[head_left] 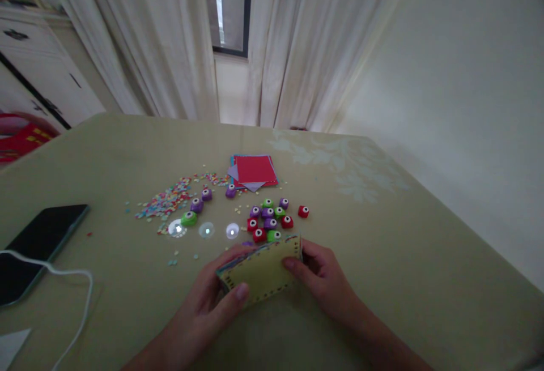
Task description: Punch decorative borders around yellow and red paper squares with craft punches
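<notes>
A thin stack of paper sheets (263, 272) with a yellow top sheet is tilted up between my two hands. Small dark marks, perhaps holes, run along the yellow sheet's edges, and bluish layers show behind it. My left hand (212, 289) grips the left end, thumb on the front. At the right end my right hand (318, 269) pinches the stack, its thumb pressing on the yellow face. Just beyond lies a cluster of small craft punches (270, 224) in red, green and purple. Fingers behind the paper are mostly hidden.
Colourful paper confetti (170, 198) is scattered at the left, near more punches (196, 205) and clear round discs (207, 230). Red and lilac paper squares (256, 169) lie farther back. A dark-screened tablet or phone (42, 235) with a white cable (87, 291) is at the left.
</notes>
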`<state>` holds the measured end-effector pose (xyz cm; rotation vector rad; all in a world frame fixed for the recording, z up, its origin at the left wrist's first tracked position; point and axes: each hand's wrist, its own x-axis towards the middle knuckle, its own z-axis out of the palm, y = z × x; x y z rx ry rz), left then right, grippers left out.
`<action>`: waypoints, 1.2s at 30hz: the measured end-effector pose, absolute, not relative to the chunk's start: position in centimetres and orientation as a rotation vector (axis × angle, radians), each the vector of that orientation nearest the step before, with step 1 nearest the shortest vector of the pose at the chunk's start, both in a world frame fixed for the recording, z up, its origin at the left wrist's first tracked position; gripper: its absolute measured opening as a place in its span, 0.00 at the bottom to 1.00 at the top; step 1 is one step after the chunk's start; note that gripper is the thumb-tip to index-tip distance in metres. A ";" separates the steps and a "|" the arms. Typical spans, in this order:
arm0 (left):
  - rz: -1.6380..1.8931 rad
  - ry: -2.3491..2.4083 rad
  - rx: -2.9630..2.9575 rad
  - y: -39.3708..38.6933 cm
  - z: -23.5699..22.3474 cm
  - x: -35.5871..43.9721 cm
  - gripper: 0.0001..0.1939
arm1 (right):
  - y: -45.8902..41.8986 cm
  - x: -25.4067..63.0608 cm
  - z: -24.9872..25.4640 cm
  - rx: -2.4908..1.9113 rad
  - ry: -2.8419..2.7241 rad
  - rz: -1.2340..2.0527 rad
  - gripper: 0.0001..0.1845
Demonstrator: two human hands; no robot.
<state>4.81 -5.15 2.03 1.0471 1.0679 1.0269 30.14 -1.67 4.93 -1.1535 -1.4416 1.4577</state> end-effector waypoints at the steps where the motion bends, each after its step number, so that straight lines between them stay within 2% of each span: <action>1: 1.064 1.154 1.180 -5.0 2.0 4.8 0.23 | -1.7 30.3 5.0 -1.169 -1.502 1.393 0.17; 3: 1.143 1.156 1.520 -4.6 2.1 4.9 0.14 | -1.7 30.5 5.1 -1.143 -1.601 1.256 0.15; 7: 1.212 0.794 1.897 -4.2 2.9 5.4 0.24 | -1.8 30.0 5.2 -0.906 -1.752 1.162 0.17; 12: 1.176 0.845 1.826 -4.7 3.0 6.5 0.17 | -2.1 29.0 4.7 -0.963 -1.658 1.384 0.18; 19: 1.146 0.968 1.754 -4.2 2.7 7.1 0.22 | -1.8 28.3 4.2 -0.995 -1.548 1.497 0.20; 26: 0.924 0.957 1.701 -3.2 3.2 6.7 0.13 | -1.0 28.7 3.8 -1.104 -1.672 1.428 0.19; 36: 1.029 1.053 1.723 -3.6 4.6 6.8 0.14 | -0.6 29.8 4.8 -0.992 -1.930 1.178 0.10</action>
